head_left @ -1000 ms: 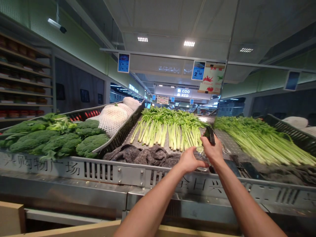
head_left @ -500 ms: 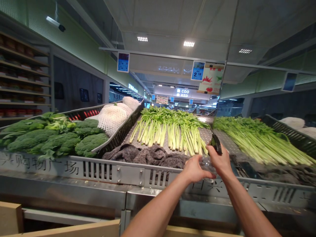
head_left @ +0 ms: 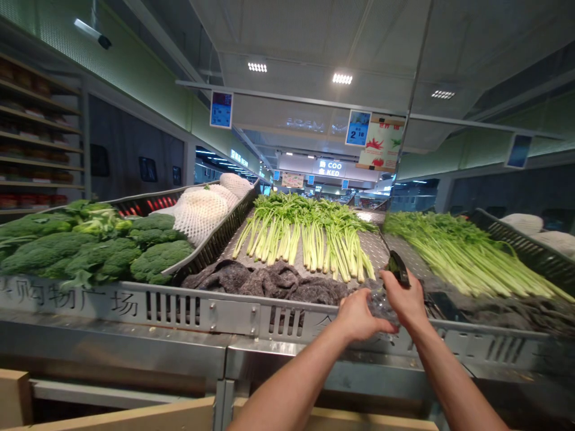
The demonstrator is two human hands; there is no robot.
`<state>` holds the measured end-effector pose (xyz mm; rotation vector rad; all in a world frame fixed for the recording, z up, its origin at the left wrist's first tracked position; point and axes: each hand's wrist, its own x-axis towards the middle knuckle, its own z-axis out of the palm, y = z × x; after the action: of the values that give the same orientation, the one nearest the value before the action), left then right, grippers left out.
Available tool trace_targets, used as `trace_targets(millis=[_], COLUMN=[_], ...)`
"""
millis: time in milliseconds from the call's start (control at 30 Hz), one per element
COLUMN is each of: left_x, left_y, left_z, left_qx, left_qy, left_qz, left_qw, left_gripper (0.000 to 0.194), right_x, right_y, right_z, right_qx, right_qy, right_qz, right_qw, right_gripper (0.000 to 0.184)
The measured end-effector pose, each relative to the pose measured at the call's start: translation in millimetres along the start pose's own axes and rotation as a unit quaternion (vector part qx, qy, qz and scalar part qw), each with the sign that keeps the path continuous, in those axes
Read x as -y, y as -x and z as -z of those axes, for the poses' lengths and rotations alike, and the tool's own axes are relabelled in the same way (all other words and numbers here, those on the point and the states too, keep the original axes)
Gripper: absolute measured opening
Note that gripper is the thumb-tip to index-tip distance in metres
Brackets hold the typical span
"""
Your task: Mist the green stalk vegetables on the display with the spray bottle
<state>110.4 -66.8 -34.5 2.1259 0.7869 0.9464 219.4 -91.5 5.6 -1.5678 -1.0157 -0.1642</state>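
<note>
My left hand is at the crate's front rim, closed around a clear, shiny plastic thing with its thumb stretched to the right. Close beside it, my right hand grips a black curved piece that sticks up above the fingers. Whether the black piece and the clear thing are joined, I cannot tell. Beyond both hands, bunches of celery lie in a row, leaves to the back and cut stalk ends toward me. A crumpled dark grey cloth runs along the front of them.
Broccoli fills the left section, beside white net-wrapped produce. A grey crate edge runs across the front above a metal ledge. A mirror on the right reflects the celery. Price signs hang from a rail.
Both hands have shifted slightly to the right and down along the crate edge. The black piece has turned and sits a little lower. The view has swung slightly right.
</note>
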Motion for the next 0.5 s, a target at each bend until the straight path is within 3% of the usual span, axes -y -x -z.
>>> trace_targets(millis=[233, 500], left_x=[-4.9, -5.1], left_y=[-3.6, -12.7], left_z=[9.0, 20.3], left_qx=[0.004, -0.012], left_qy=[-0.006, 0.024], left_qz=[0.002, -0.01], left_qw=[1.0, 1.0], left_gripper=[0.067, 0.079], right_x=[4.0, 23.0], right_y=[-2.6, -7.4], right_z=[-4.3, -9.3], right_qx=[-0.005, -0.025], right_qy=[-0.02, -0.041], right_qz=[0.02, 0.04], right_qw=[1.0, 0.998], right_gripper=[0.029, 0.031])
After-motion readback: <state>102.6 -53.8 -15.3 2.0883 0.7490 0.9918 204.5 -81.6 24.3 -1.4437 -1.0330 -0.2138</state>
